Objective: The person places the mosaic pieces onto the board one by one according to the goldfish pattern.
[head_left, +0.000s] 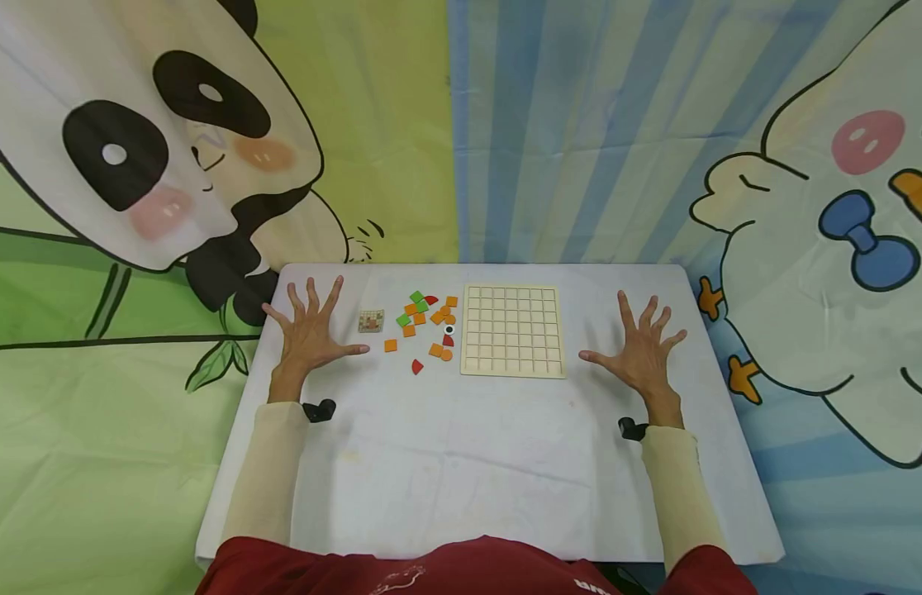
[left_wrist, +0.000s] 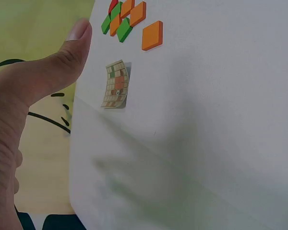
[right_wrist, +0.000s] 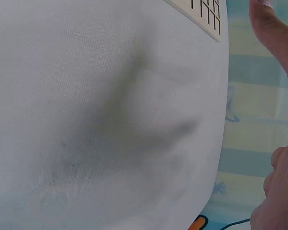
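Observation:
My left hand (head_left: pixel 307 333) is spread wide above the left side of the table, fingers straight, holding nothing. Closest to its thumb is a small curled pattern card (head_left: pixel 371 321), printed with a coloured grid; it also shows in the left wrist view. Right of the card lie loose flat pieces: orange squares (head_left: pixel 390 345), green squares (head_left: pixel 416 296), orange circles, red wedge-shaped pieces (head_left: pixel 417 367) and a white round piece with a dark centre (head_left: pixel 449 330). A pale grid board (head_left: pixel 513 330) lies at the middle. Beyond its right side my right hand (head_left: pixel 643 351) is likewise spread and holds nothing.
Everything rests on a white table (head_left: pixel 446 479). Behind it hangs a cloth backdrop with a panda and a white cartoon animal. A dark wrist camera (head_left: pixel 320 411) sits at the left wrist, another wrist camera (head_left: pixel 633 429) at the right.

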`<state>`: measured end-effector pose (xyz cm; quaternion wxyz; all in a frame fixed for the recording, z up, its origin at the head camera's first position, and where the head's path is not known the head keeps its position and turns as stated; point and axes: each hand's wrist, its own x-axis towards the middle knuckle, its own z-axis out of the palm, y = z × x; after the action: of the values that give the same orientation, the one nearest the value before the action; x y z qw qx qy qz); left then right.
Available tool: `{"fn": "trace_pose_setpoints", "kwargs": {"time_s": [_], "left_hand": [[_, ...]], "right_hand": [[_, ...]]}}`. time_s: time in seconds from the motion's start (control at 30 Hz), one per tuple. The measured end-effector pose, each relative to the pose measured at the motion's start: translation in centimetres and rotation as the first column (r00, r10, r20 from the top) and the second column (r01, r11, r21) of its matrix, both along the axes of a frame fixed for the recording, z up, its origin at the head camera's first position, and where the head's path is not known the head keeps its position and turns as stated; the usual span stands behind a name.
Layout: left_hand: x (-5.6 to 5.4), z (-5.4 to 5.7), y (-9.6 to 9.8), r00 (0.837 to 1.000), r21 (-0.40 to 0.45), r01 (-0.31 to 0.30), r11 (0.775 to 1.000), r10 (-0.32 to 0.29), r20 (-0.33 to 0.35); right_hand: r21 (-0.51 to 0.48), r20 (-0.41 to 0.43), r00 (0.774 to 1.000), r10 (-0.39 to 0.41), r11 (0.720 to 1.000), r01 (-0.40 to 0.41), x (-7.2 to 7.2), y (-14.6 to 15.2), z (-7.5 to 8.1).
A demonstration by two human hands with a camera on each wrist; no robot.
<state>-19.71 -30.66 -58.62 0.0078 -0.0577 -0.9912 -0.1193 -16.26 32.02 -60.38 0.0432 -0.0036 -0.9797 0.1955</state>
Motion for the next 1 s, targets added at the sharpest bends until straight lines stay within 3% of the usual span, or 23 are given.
{"fn": "trace_pose_setpoints", "kwargs": {"time_s": [0.17, 0.27, 0.4, 0.5, 0.63, 0.73, 0.87, 0.93, 1.0], "left_hand": [[0.1, -0.4, 0.8, 1.0, 0.033, -0.022, 0.999, 0.023, -0.012], [0.6, -0.9, 2.6, 0.998, 0.148, -0.05, 0.988, 0.057, -0.039], [1.8, -1.6, 6.2, 0.986, 0.343, -0.052, 0.938, 0.103, -0.134], [2.6, -2.5, 9.2, 0.976, 0.426, -0.046, 0.903, 0.133, -0.174], [3.4, -4.4, 13.1, 0.99, 0.527, -0.071, 0.847, 0.123, -0.064], [4.2, -6.2, 16.0, 0.993, 0.62, -0.118, 0.776, 0.087, 0.08], [5.2, -7.8, 18.9, 0.976, 0.715, -0.199, 0.67, 0.073, 0.204], [5.6, -8.1, 19.9, 0.973, 0.726, -0.221, 0.651, 0.1, 0.207], [5.9, -8.3, 20.6, 0.975, 0.717, -0.223, 0.661, 0.144, 0.17]], "right_hand": [[-0.002, 0.001, 1.0, 0.004, 1.0, -0.004, -0.1, -0.2, -0.1], [-0.008, 0.0, 1.0, 0.01, 1.0, -0.01, -0.2, -0.4, -0.3], [-0.019, -0.014, 1.0, 0.01, 1.0, -0.01, -0.3, -0.7, -0.5], [-0.033, -0.044, 0.999, 0.02, 0.999, -0.021, -0.4, -1.2, -0.5], [-0.081, -0.055, 0.996, 0.066, 0.994, -0.07, -0.3, -2.0, -0.3], [-0.116, -0.06, 0.994, 0.089, 0.989, -0.095, -0.1, -2.8, -0.2], [-0.118, -0.109, 0.991, 0.083, 0.988, -0.096, -0.1, -3.8, -0.3], [-0.12, -0.13, 0.988, 0.078, 0.988, -0.094, -0.1, -4.1, -0.3], [-0.132, -0.137, 0.988, 0.074, 0.987, -0.092, -0.1, -4.4, -0.3]]}}
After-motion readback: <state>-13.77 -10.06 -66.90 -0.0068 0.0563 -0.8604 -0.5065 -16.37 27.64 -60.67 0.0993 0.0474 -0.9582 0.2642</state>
